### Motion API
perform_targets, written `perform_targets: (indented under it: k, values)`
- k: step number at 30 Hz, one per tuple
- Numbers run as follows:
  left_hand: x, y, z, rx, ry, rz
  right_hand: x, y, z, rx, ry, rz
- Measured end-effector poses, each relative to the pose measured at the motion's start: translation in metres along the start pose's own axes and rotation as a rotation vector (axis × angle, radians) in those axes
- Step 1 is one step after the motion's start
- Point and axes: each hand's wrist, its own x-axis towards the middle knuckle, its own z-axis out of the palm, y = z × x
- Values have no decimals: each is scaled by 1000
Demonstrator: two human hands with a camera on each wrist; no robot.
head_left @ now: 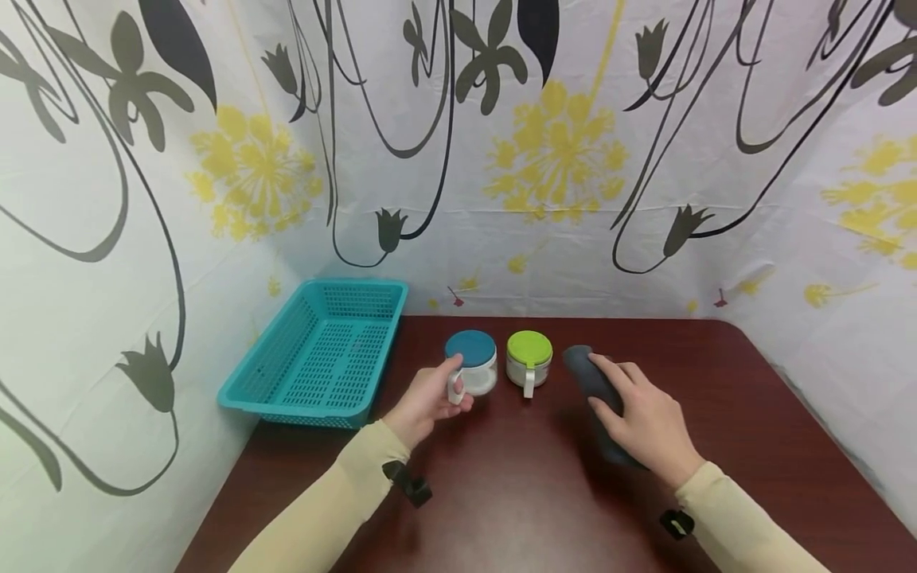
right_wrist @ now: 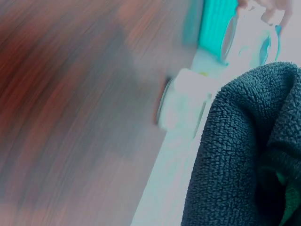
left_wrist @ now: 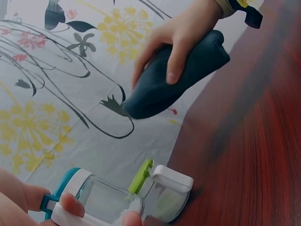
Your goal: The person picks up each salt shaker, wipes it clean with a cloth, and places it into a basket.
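Note:
My left hand (head_left: 430, 398) grips the white handle of a clear jar with a blue lid (head_left: 470, 348); its thumb lies near the lid's edge. Just right of it stands a similar jar with a lime-green lid (head_left: 529, 348), its white handle facing me. My right hand (head_left: 643, 418) holds a folded dark blue-grey towel (head_left: 605, 390), thumb on one side and fingers on the other. In the left wrist view the towel (left_wrist: 174, 80) hangs above the tabletop. Its looped terry surface (right_wrist: 225, 155) fills the lower right of the right wrist view.
A turquoise perforated basket (head_left: 308, 410) sits at the back left of the dark red-brown wooden table (head_left: 501, 493). White cloth (head_left: 444, 263) with grey vines and yellow flowers hangs behind the table and along both sides.

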Motion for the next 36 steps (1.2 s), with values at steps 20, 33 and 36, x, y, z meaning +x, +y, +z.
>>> perform_targets:
  k: [20, 33, 36]
  values:
    - [-12, -3, 11, 159, 20, 110, 20, -90, 38, 84, 128, -318]
    - [-20, 4, 11, 168, 6, 162, 15, -94, 48, 23, 176, -455]
    - [-21, 4, 11, 175, 8, 175, 12, -93, 53, 11, 161, -487]
